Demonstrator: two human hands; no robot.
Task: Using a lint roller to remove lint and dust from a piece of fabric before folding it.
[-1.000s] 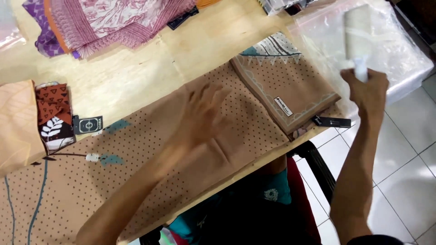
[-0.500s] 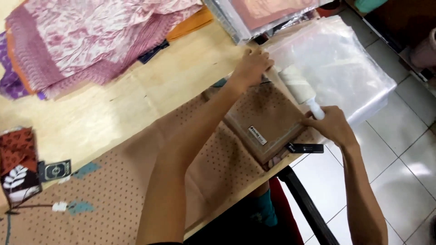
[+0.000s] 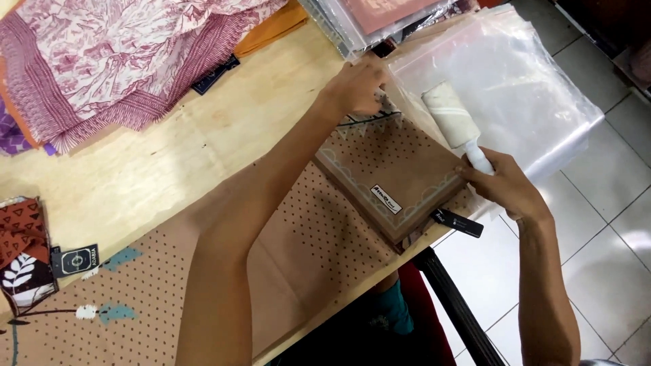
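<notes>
The right hand (image 3: 505,186) is closed around the white handle of a lint roller (image 3: 456,124), whose pale roll points toward 11 o'clock and lies over the near corner of a stack of clear plastic bags (image 3: 536,88). The left hand (image 3: 357,87) reaches across to 12 o'clock of a folded brown cloth (image 3: 393,173), its fingers curled down and pinching at the cloth's far edge; exactly what they grip I cannot tell.

The folded cloth is dotted, with a pale scalloped border, a small white label on top and a black tag (image 3: 458,222) hanging at its 4 o'clock corner. It rests on a larger spread of the same brown dotted fabric (image 3: 156,298) on a wooden table (image 3: 163,169).

At 12 o'clock of the left hand sit more clear bags with folded cloth (image 3: 386,15) inside. At 10 o'clock lies a pink patterned cloth (image 3: 115,54). At 8 o'clock, at the table's edge, is a rust-red patterned cloth (image 3: 24,251).
</notes>
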